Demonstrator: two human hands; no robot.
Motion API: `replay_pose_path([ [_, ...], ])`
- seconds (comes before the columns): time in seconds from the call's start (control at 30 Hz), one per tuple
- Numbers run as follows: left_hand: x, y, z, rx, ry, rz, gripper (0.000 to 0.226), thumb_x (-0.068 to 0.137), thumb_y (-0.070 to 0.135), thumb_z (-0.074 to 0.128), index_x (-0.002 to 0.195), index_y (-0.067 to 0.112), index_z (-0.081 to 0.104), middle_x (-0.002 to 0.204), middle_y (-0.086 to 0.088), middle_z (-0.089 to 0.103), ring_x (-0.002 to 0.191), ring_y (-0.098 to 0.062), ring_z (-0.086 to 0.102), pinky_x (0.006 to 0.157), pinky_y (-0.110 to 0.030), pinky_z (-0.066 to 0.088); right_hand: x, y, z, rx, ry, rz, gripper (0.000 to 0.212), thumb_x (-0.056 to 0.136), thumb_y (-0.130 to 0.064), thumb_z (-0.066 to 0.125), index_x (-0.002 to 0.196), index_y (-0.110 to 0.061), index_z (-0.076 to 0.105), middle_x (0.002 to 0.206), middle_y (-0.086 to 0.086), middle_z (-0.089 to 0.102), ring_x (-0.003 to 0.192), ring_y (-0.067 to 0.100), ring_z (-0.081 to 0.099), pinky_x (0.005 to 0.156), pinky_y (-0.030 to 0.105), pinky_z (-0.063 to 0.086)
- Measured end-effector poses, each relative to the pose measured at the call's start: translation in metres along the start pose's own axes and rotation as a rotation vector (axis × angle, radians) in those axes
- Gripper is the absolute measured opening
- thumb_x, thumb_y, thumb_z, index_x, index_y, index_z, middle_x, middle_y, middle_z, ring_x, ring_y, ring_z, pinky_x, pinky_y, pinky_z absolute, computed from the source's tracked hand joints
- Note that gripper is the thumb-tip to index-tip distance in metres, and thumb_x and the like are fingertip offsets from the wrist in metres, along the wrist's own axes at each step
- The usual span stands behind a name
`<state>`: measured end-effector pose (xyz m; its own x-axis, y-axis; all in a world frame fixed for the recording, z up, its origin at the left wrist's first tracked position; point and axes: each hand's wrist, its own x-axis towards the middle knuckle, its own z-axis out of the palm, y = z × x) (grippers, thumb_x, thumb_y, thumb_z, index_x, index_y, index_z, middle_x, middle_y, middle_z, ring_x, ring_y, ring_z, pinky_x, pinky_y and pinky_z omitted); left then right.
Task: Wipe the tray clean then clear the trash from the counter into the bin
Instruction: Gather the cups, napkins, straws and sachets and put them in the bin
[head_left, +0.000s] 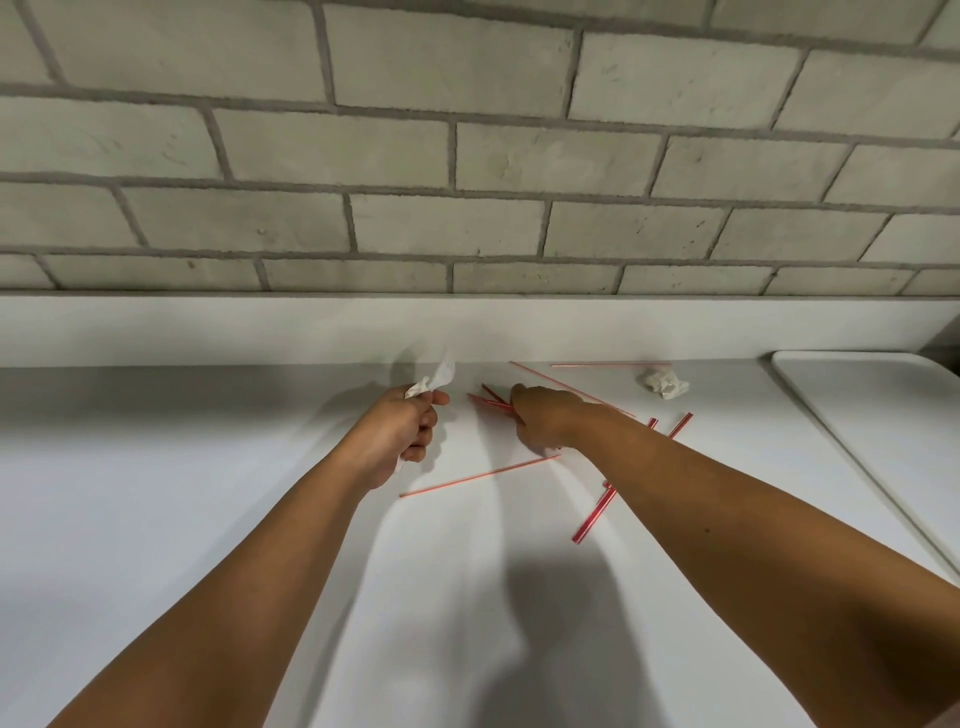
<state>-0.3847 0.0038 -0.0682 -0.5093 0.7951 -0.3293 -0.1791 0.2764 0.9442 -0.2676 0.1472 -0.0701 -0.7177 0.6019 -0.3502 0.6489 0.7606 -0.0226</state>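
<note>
The tabletop (208, 467) was plain white, as was the tray (883, 415) at its right edge. The scattered straws (480, 475), thin and thick alike, bore red-and-white stripes. The crumpled napkin (666, 383) near the back edge was off-white. The left hand (402, 431) held white paper (418, 389) and a white fork (445, 373). The wall (467, 156) showed pale grey bricks with darker grey joints.

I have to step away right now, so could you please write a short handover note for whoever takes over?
Left hand: grips a white plastic fork and a tissue.
Right hand: down on short red straws; grip unclear.
On the counter: thin straw, thick straws, two long straws near the wall, crumpled napkin.
Tray: at right, looks clean.
Left: gather the rest and bin it; the bin is not in view.
</note>
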Motion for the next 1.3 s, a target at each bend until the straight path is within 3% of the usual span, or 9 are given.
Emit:
replay_pose_path([
  [0.07, 0.0, 0.002, -0.003, 0.0, 0.008, 0.01, 0.026, 0.101, 0.015, 0.028, 0.091, 0.012, 0.052, 0.057, 0.004, 0.029, 0.037, -0.006, 0.024, 0.038, -0.019, 0.017, 0.0, -0.001, -0.002, -0.047, 0.018, -0.043, 0.015, 0.089, -0.005, 0.047, 0.103, -0.007, 0.053, 0.087, 0.004, 0.051, 0.073, 0.022, 0.051, 0.054, 0.025, 0.036],
  [0.23, -0.001, 0.007, -0.008, -0.033, 0.036, 0.036, 0.026, 0.101, 0.014, 0.029, 0.089, 0.012, 0.052, 0.054, 0.005, 0.03, 0.035, -0.005, 0.025, 0.036, -0.017, 0.017, -0.009, -0.009, -0.008, 0.045, -0.036, -0.178, 0.018, 0.095, -0.006, 0.042, 0.107, -0.005, 0.055, 0.098, 0.011, 0.052, 0.085, 0.023, 0.048, 0.073, 0.031, 0.04],
  [0.4, -0.005, 0.008, -0.004, -0.03, 0.039, 0.043, 0.028, 0.101, 0.012, 0.027, 0.088, 0.012, 0.052, 0.05, 0.006, 0.031, 0.034, -0.005, 0.025, 0.036, -0.017, 0.017, -0.027, -0.014, 0.007, 0.143, -0.105, -0.283, 0.019, 0.089, -0.01, 0.049, 0.107, -0.012, 0.054, 0.096, 0.003, 0.053, 0.086, 0.023, 0.051, 0.074, 0.031, 0.042],
  [0.6, -0.009, 0.01, 0.003, -0.011, 0.011, 0.054, 0.027, 0.101, 0.014, 0.027, 0.089, 0.012, 0.051, 0.057, 0.003, 0.029, 0.034, -0.004, 0.025, 0.036, -0.017, 0.018, -0.038, -0.018, 0.007, 0.013, -0.088, -0.208, 0.028, 0.073, 0.003, 0.061, 0.064, -0.018, 0.044, 0.089, 0.004, 0.051, 0.076, 0.025, 0.052, 0.052, 0.025, 0.037],
  [0.73, -0.012, 0.012, 0.012, -0.01, -0.022, 0.072, 0.027, 0.101, 0.012, 0.027, 0.09, 0.012, 0.051, 0.059, 0.002, 0.028, 0.033, -0.004, 0.024, 0.036, -0.017, 0.018, -0.051, -0.02, 0.01, -0.032, -0.081, -0.181, 0.013, 0.079, 0.0, 0.057, 0.085, -0.009, 0.05, 0.085, 0.005, 0.046, 0.075, 0.026, 0.049, 0.048, 0.024, 0.031],
  [0.93, -0.019, 0.018, 0.025, 0.017, -0.05, 0.07, 0.027, 0.101, 0.011, 0.026, 0.091, 0.011, 0.051, 0.058, 0.002, 0.029, 0.035, -0.005, 0.024, 0.037, -0.017, 0.018, -0.062, -0.028, 0.024, 0.002, -0.025, -0.101, 0.03, 0.092, -0.005, 0.044, 0.121, -0.001, 0.046, 0.116, 0.016, 0.057, 0.082, 0.027, 0.051, 0.066, 0.029, 0.035],
  [1.03, -0.026, 0.021, 0.034, 0.034, -0.088, 0.083, 0.027, 0.101, 0.01, 0.026, 0.089, 0.012, 0.051, 0.058, 0.002, 0.029, 0.035, -0.005, 0.024, 0.036, -0.018, 0.018, -0.074, -0.022, 0.025, 0.099, 0.007, -0.037, 0.033, 0.094, -0.005, 0.039, 0.126, -0.001, 0.039, 0.115, 0.017, 0.056, 0.082, 0.028, 0.051, 0.059, 0.03, 0.034],
  [1.2, -0.03, 0.029, 0.044, -0.014, -0.126, 0.122, 0.027, 0.102, 0.013, 0.027, 0.088, 0.012, 0.05, 0.059, 0.002, 0.028, 0.033, -0.003, 0.023, 0.035, -0.015, 0.017, -0.085, -0.001, 0.009, 0.369, 0.039, 0.061, 0.004, 0.097, -0.01, 0.037, 0.097, -0.007, 0.039, 0.102, 0.014, 0.056, 0.081, 0.025, 0.048, 0.06, 0.027, 0.033],
  [1.3, -0.034, 0.035, 0.061, -0.007, -0.166, 0.156, 0.028, 0.102, 0.014, 0.027, 0.087, 0.013, 0.051, 0.059, 0.002, 0.028, 0.034, -0.003, 0.023, 0.036, -0.015, 0.018, -0.107, 0.016, 0.001, 0.6, 0.077, 0.112, 0.026, 0.1, -0.016, 0.031, 0.075, -0.011, 0.037, 0.081, 0.006, 0.051, 0.059, 0.013, 0.038, 0.051, 0.023, 0.029],
])
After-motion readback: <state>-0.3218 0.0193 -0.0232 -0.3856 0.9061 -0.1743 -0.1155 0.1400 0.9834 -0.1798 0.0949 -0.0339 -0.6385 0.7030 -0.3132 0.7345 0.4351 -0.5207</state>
